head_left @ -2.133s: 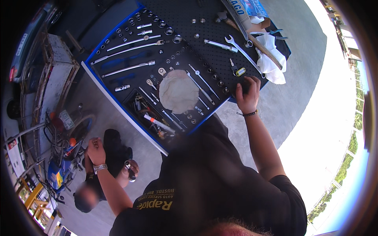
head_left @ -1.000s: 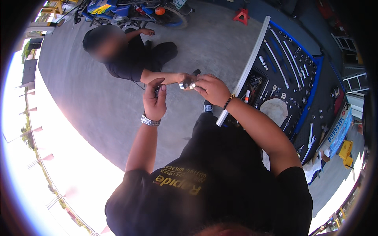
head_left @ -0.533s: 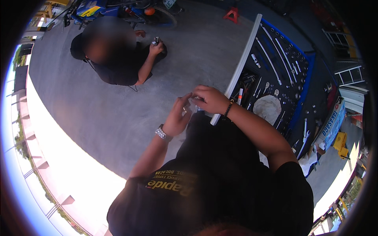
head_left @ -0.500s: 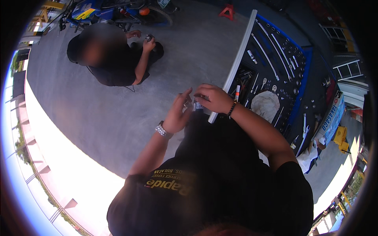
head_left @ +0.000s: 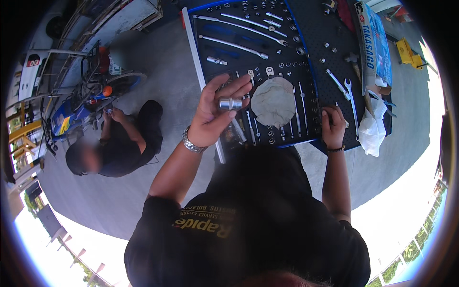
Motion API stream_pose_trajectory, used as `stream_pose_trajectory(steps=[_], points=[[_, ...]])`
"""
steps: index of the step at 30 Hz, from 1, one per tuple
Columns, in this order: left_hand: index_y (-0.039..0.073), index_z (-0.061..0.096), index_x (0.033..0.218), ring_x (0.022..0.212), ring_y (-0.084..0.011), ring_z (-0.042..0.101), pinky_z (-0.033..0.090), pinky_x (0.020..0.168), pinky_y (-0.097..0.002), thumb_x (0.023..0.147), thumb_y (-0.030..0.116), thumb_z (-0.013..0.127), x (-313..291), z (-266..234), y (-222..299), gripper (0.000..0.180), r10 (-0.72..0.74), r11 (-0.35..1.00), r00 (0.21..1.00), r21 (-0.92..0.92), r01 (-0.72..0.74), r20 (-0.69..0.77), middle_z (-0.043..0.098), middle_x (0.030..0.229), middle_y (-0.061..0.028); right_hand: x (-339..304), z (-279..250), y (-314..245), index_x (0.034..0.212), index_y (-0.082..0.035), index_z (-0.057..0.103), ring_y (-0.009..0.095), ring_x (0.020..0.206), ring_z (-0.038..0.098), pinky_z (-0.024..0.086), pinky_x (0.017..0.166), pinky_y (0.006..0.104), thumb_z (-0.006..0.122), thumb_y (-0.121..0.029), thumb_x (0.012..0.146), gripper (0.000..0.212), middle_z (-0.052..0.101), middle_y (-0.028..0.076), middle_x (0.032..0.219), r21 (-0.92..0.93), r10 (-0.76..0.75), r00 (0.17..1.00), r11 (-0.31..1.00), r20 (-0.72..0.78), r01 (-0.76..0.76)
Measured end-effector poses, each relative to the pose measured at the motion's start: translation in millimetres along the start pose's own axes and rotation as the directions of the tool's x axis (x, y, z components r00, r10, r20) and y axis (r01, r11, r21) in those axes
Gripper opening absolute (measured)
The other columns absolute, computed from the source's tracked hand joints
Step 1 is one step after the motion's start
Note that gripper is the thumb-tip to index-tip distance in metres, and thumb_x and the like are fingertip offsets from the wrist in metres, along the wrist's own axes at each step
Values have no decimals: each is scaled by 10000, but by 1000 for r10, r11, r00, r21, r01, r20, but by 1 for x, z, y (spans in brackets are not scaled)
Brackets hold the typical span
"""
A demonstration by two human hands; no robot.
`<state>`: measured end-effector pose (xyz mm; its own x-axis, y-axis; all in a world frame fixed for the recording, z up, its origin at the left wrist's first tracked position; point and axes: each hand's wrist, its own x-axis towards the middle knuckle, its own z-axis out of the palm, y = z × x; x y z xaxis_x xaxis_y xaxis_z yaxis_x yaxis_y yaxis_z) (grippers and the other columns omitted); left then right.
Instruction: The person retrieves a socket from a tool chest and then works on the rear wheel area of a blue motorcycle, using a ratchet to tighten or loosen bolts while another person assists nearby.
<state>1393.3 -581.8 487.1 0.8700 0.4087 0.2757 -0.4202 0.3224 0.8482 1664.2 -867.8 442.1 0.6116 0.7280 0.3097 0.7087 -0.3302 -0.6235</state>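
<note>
My left hand (head_left: 210, 117), with a metal watch at the wrist, is raised over the tool tray's left edge. It holds a shiny metal socket (head_left: 230, 104) between thumb and fingers. My right hand (head_left: 333, 125) is lowered over the near part of the black tool surface (head_left: 330, 62), its fingers curled downward. Whatever those fingers close on is mostly hidden, with a small light-tipped piece showing beside them. An open-end wrench (head_left: 352, 103) lies just right of that hand. Between my hands, a round whitish cloth (head_left: 273, 103) rests on the tools.
Long bars (head_left: 234, 45), ratchets (head_left: 269, 71) and several sockets fill the tray (head_left: 191, 48). A blue box (head_left: 375, 43) and a white plastic bag (head_left: 375, 126) are at its right. At left, another person (head_left: 119, 143) crouches beside a blue motorcycle (head_left: 71, 117).
My view has turned right toward the tools. My hands, close together before, are now apart: the left shows the socket, and the right has moved to the tray's right part.
</note>
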Motion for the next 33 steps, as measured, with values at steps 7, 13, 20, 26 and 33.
stream_pose_trajectory(steps=[7, 13, 20, 26, 33], points=[[38, 386, 1556, 1448, -425, 495, 548, 1122, -474, 1045, -39, 511, 79, 32, -28, 532, -180, 888, 975, -405, 217, 127, 349, 1596, -385, -1, 7, 4, 943, -49, 707, 333, 789, 708, 564, 687, 409, 729, -62, 878, 70, 700, 119, 971, -61, 3, 999, 998, -40, -5], [32, 386, 1586, 1209, -364, 703, 612, 977, -415, 1084, 187, 578, 115, 36, -50, 559, -305, 929, 952, -217, 300, 15, 604, 1410, -321, 3, 4, -2, 896, -89, 705, 312, 759, 690, 553, 672, 411, 754, -85, 831, 82, 682, 76, 921, -42, 30, 1000, 999, -1, -30], [3, 578, 1432, 1032, -297, 774, 638, 880, -365, 1065, 229, 644, 137, 19, -68, 436, -371, 926, 903, -167, 340, -219, 717, 1252, -260, 8, 3, -10, 916, -60, 696, 312, 763, 688, 527, 654, 401, 726, -36, 848, 78, 690, 104, 938, -71, 28, 999, 997, 30, -26], [0, 645, 1291, 929, -227, 785, 632, 820, -347, 961, 173, 776, 181, -50, -111, 395, -234, 713, 863, 524, 466, -449, 781, 1069, -179, 15, -1, -16, 927, -54, 690, 313, 760, 676, 519, 657, 416, 729, -55, 846, 90, 680, 111, 941, -47, 26, 998, 999, 59, -23], [72, 753, 1064, 959, -329, 753, 583, 854, -439, 928, 263, 758, 301, -163, -129, 235, 238, 24, 946, 976, 219, -218, 788, 1015, -141, 8, 1, -11, 899, -92, 693, 315, 770, 684, 533, 661, 427, 748, -99, 846, 76, 682, 87, 934, -25, 89, 993, 996, 75, -88]])
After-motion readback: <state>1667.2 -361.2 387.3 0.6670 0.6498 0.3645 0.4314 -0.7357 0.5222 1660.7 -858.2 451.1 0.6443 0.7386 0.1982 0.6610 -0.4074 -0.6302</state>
